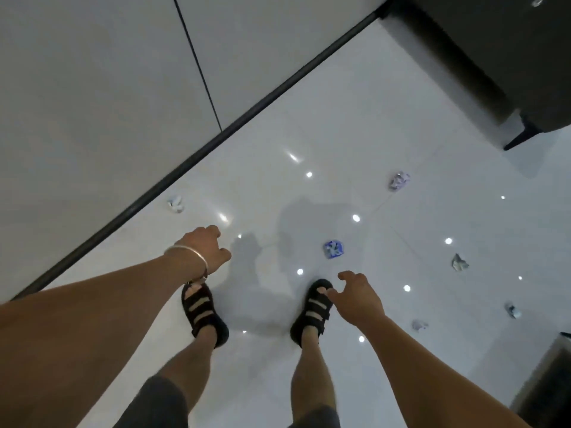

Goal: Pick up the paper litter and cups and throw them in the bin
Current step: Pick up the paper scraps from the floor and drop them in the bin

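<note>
Several crumpled paper scraps lie on the glossy white floor. A blue-and-white wad (333, 249) sits just ahead of my right foot. A pale wad (399, 181) lies farther out, another small one (176, 204) near the wall's dark skirting, and more scraps (459, 262) (513, 311) (419, 325) lie to the right. My left hand (206, 248), with a silver bangle on the wrist, hangs over the floor with loosely curled fingers and holds nothing. My right hand (355, 295) hovers above my right foot, fingers relaxed and holding nothing.
A white wall (108, 97) with a dark skirting strip runs diagonally at the left. A dark piece of furniture (494, 57) stands at the top right. A grey metallic object (550, 381), maybe a bin, shows at the right edge. My sandalled feet (204, 310) stand on the tiles.
</note>
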{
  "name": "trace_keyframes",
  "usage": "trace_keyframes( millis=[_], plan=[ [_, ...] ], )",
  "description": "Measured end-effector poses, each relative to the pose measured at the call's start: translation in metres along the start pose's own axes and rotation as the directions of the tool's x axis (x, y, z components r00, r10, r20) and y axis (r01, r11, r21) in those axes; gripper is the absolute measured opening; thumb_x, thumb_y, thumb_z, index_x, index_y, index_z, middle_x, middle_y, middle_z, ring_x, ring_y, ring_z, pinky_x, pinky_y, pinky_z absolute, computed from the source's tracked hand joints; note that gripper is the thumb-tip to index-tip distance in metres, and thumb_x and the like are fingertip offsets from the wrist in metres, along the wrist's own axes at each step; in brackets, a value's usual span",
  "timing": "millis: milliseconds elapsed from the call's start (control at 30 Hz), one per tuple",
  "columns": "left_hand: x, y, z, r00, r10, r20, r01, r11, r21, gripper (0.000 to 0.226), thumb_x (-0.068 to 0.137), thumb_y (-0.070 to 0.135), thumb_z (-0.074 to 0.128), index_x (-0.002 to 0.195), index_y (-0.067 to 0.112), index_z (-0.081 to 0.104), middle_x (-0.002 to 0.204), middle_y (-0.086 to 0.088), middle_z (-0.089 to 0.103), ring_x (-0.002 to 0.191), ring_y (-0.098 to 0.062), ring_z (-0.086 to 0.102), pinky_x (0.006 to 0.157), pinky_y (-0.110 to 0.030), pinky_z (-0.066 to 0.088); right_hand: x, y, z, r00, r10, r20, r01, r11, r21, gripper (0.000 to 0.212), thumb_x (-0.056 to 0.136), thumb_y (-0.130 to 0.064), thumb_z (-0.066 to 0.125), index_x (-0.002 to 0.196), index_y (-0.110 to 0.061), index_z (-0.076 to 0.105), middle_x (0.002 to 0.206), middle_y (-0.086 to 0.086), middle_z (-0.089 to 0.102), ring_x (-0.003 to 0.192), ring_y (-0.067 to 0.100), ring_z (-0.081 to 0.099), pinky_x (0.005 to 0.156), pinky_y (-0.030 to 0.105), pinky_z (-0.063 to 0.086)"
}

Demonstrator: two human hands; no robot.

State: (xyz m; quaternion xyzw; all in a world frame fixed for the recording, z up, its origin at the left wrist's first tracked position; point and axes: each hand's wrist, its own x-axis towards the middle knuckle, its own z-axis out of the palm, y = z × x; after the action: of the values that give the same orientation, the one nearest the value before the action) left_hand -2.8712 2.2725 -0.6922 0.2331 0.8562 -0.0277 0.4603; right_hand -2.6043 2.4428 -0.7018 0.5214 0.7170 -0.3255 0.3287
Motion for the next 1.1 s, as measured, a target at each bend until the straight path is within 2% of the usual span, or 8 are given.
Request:
trace_keyframes(
  millis=[133,433,567,633,733,900,1000,1100],
  plan=[
    [0.060,0.018,0.084,0.997,-0.059,0.045,0.061,0.997,-0.044,0.059,0.088,0.037,0.053,0.141,0.019,0.036,0.137,-0.006,0.045,0.120,-0.024,0.048,0.096,-0.032,0.041,0.116,0.032,0.024,0.999,-0.040,0.035,0.043,0.996,-0.073,0.054,0.091,-0.038,0.056,0.141,-0.023,0.042,0.138,0.004,0.041,0.112,0.024,0.056,0.082,0.031,0.044],
    [0.196,0.063,0.261,0.995,-0.077,0.067,0.085,0.989,-0.119,0.053,0.088,0.039,0.048,0.137,0.023,0.037,0.131,-0.001,0.047,0.117,-0.022,0.049,0.091,-0.033,0.041,0.338,0.094,0.118,0.995,-0.093,-0.022,0.087,0.975,-0.204,0.065,0.088,-0.030,0.062,0.142,-0.017,0.030,0.134,0.014,0.035,0.106,0.041,0.054,0.088,0.045,0.046],
    [0.246,0.069,0.304,0.994,-0.061,0.092,0.072,0.989,-0.128,0.051,0.088,0.038,0.048,0.136,0.022,0.039,0.130,-0.001,0.049,0.116,-0.023,0.050,0.091,-0.034,0.041,0.399,0.111,0.154,0.996,-0.075,-0.057,0.059,0.970,-0.235,0.071,0.088,-0.030,0.061,0.145,-0.024,0.019,0.143,0.011,0.024,0.100,0.039,0.053,0.077,0.043,0.047],
    [0.264,0.071,0.316,0.994,-0.062,0.094,0.076,0.985,-0.157,0.052,0.088,0.038,0.050,0.136,0.022,0.040,0.131,-0.002,0.049,0.117,-0.024,0.050,0.095,-0.035,0.040,0.413,0.117,0.167,0.990,-0.082,-0.116,0.052,0.971,-0.235,0.067,0.085,-0.028,0.063,0.140,-0.026,0.024,0.138,0.013,0.023,0.084,0.039,0.053,0.068,0.039,0.044],
    [0.277,0.073,0.327,0.992,-0.068,0.102,0.088,0.973,-0.213,0.050,0.088,0.037,0.050,0.134,0.020,0.043,0.131,-0.004,0.051,0.116,-0.024,0.051,0.097,-0.036,0.042,0.414,0.118,0.183,0.964,-0.169,-0.205,0.116,0.962,-0.247,0.054,0.085,-0.025,0.063,0.131,-0.018,0.037,0.125,0.017,0.033,0.084,0.042,0.054,0.067,0.038,0.042],
    [0.263,0.078,0.314,0.993,-0.048,0.112,0.080,0.950,-0.302,0.047,0.087,0.040,0.054,0.130,0.022,0.046,0.124,0.000,0.055,0.112,-0.021,0.052,0.096,-0.035,0.042,0.383,0.089,0.192,0.956,-0.251,-0.151,0.236,0.965,-0.115,0.017,0.091,-0.017,0.053,0.106,-0.011,0.059,0.104,0.012,0.056,0.076,0.027,0.051,0.066,0.032,0.040],
    [0.245,0.074,0.290,0.992,-0.065,0.106,0.099,0.930,-0.353,0.048,0.087,0.040,0.057,0.130,0.020,0.047,0.125,-0.002,0.056,0.113,-0.022,0.052,0.094,-0.032,0.042,0.349,0.064,0.188,0.948,-0.299,-0.106,0.301,0.953,0.007,0.016,0.088,-0.010,0.055,0.101,-0.014,0.064,0.097,0.005,0.064,0.082,0.020,0.059,0.070,0.032,0.048],
    [0.228,0.065,0.269,0.991,-0.087,0.105,0.118,0.934,-0.338,0.048,0.088,0.040,0.055,0.131,0.020,0.046,0.129,-0.004,0.054,0.115,-0.023,0.052,0.093,-0.033,0.043,0.322,0.054,0.177,0.930,-0.330,-0.160,0.331,0.943,-0.019,0.026,0.090,-0.018,0.056,0.116,-0.019,0.059,0.111,-0.001,0.059,0.082,0.017,0.059,0.068,0.030,0.045]
  ],
)
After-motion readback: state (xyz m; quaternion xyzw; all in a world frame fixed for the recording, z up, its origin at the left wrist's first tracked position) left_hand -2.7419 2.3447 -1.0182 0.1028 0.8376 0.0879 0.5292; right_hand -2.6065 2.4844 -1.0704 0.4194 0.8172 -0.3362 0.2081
